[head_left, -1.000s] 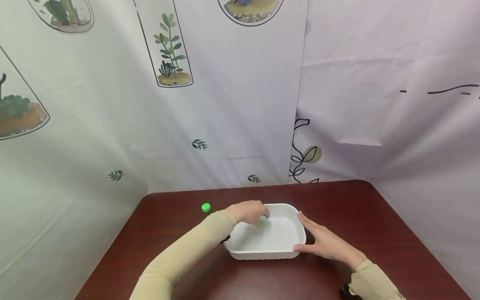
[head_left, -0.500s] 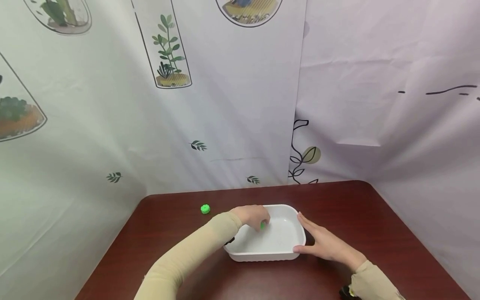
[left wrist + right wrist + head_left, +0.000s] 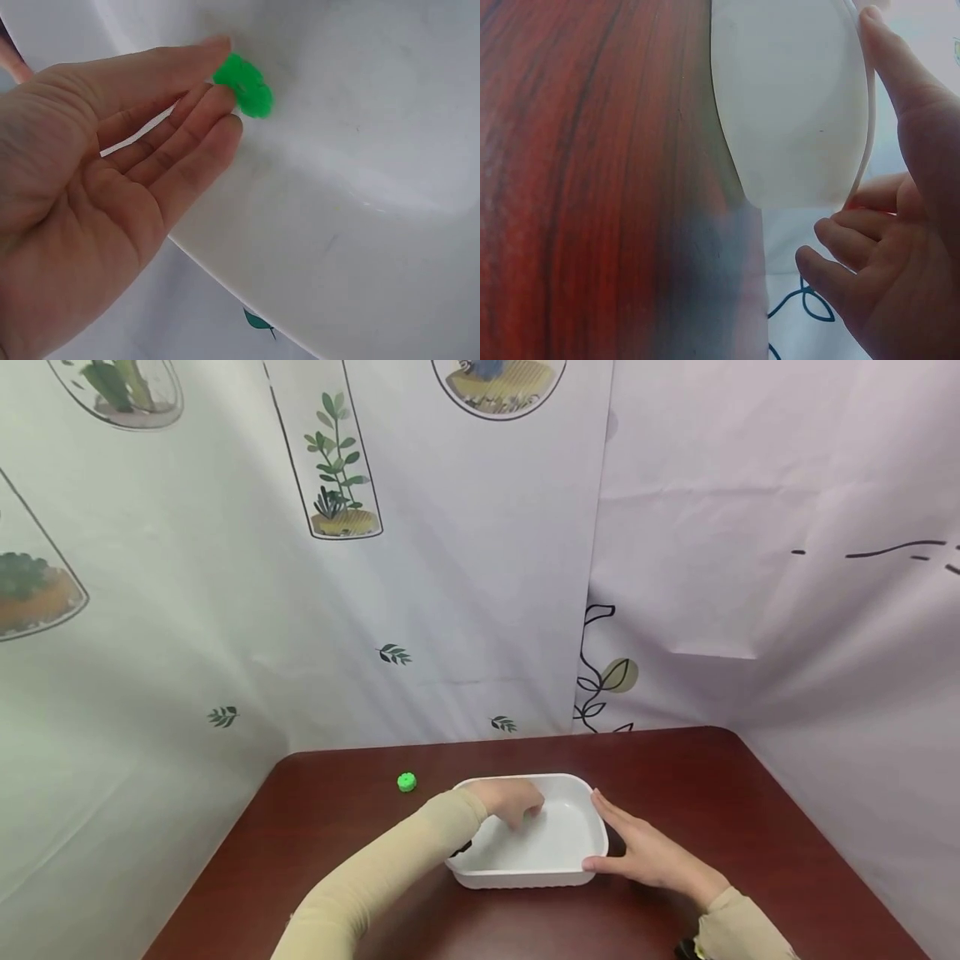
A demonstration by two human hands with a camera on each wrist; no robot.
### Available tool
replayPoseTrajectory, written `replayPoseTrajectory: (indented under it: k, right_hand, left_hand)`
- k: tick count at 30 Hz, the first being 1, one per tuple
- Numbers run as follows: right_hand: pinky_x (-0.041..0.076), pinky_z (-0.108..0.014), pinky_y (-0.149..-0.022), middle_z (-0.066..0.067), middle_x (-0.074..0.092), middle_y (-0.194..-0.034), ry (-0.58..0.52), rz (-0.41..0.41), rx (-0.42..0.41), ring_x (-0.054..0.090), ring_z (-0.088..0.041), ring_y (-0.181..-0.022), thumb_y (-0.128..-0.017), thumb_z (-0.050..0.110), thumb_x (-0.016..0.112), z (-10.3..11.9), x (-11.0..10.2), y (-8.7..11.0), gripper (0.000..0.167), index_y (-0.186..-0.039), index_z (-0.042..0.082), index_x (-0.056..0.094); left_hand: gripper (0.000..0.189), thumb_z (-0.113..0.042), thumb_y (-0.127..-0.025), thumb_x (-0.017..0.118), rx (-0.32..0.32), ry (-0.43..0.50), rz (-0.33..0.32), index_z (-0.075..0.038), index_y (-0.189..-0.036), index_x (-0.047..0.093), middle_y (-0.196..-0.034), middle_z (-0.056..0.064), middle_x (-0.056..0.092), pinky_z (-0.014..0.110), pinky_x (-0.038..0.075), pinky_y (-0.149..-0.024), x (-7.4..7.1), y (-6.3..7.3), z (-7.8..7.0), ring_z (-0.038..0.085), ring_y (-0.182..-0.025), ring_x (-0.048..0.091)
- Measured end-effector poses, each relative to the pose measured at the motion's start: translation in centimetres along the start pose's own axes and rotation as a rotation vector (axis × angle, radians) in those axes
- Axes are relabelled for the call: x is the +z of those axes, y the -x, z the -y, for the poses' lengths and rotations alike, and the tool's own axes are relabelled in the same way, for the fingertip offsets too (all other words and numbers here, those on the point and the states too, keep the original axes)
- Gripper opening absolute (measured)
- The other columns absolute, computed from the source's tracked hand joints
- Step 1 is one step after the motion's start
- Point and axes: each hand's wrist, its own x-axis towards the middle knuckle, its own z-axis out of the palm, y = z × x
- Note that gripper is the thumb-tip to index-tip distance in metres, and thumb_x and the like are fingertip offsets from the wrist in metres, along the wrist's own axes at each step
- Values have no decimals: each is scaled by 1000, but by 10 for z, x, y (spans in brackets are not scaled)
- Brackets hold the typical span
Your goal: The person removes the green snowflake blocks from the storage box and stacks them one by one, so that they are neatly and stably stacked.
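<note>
A white, deep rectangular baking dish [image 3: 561, 837] sits on the table between both hands. My left hand [image 3: 513, 802] reaches down inside it, pinching a small bright green scalloped disc [image 3: 244, 85] between thumb and fingertips. In the left wrist view the disc shows close over the dish's white floor. My right hand [image 3: 651, 853] holds the dish's right end, thumb at the near corner and fingers spread to the far corner. The right wrist view shows that thumb [image 3: 896, 56] along the rim and the other fingers bent beside the outer wall.
A second green scalloped disc [image 3: 407, 782] lies on the dark red wooden table [image 3: 330, 827], behind and left of the dish. A white curtain [image 3: 480, 610] with printed plants hangs right behind the table's far edge and along both sides.
My left hand has sunk a little lower into the dish with the green disc, which is now mostly hidden in the head view. The right hand keeps its place on the dish.
</note>
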Motion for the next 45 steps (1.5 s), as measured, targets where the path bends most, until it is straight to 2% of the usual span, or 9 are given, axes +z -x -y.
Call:
replayPoseTrajectory:
  k: [8,11,16,19,22,25,30,35,45]
  right_hand:
    - [41,-59,-105,-23,32,-159,11,-18,-16,41,-41,-139,-82,60,75,-3,4,4,105,-155,-3,32]
    - [40,-59,-105,-22,32,-159,17,-21,-18,41,-40,-140,-82,61,74,-5,5,5,105,-155,-2,32]
    - [39,-60,-105,-23,31,-159,19,-16,-28,40,-40,-140,-83,61,73,-6,5,5,105,-155,-3,32]
    - [40,-60,-105,-23,31,-159,17,-14,-28,40,-40,-140,-84,60,74,-5,4,6,104,-155,-3,31]
    - [40,-60,-105,-24,30,-159,5,-12,-28,39,-41,-140,-84,59,74,-2,5,6,104,-155,-3,31]
    - [40,-59,-106,-24,30,-159,-5,-10,-35,38,-41,-141,-84,60,74,1,8,5,104,-155,-3,31]
    - [40,-57,-106,-24,30,-159,-4,-22,-54,38,-39,-142,-84,61,72,3,12,1,104,-155,-3,31]
    - [40,-57,-106,-23,31,-159,2,-43,-62,38,-39,-141,-84,59,74,3,13,1,103,-154,-5,33]
    - [41,-56,-105,-23,32,-159,25,-41,-54,40,-38,-140,-84,61,73,1,10,3,104,-154,-3,33]
  left_hand:
    - [30,-6,-81,80,45,36,-17,-14,-108,69,-93,-9,62,16,43,-78,1,-5,-15,6,-83,51]
    - [31,-9,-84,78,92,15,-25,-15,-113,70,-98,-9,64,15,43,-81,-2,-8,-22,4,-85,52]
    - [41,-9,-85,77,143,40,-44,-15,-125,68,-116,-8,66,13,41,-93,-4,-14,-33,2,-101,57]
    - [44,-7,-86,75,135,64,-72,-11,-130,66,-126,-4,66,16,39,-102,-3,-17,-35,5,-115,57]
    - [40,-8,-90,71,75,58,-103,-11,-130,67,-127,-2,66,19,39,-105,-2,-16,-34,8,-121,57]
    - [32,-9,-91,70,19,23,-120,-12,-122,70,-118,-3,68,19,43,-100,2,-14,-32,7,-110,61]
    - [17,-16,-84,78,13,-16,-147,-12,-100,73,-91,-5,62,16,43,-79,8,-14,-27,7,-82,54]
    - [24,-18,-80,82,20,37,-159,-12,-100,72,-90,-7,62,14,42,-79,10,-21,-24,5,-82,53]
    - [26,-20,-79,85,-32,160,-118,-11,-100,73,-90,-8,66,12,45,-76,8,-29,-26,2,-81,57]
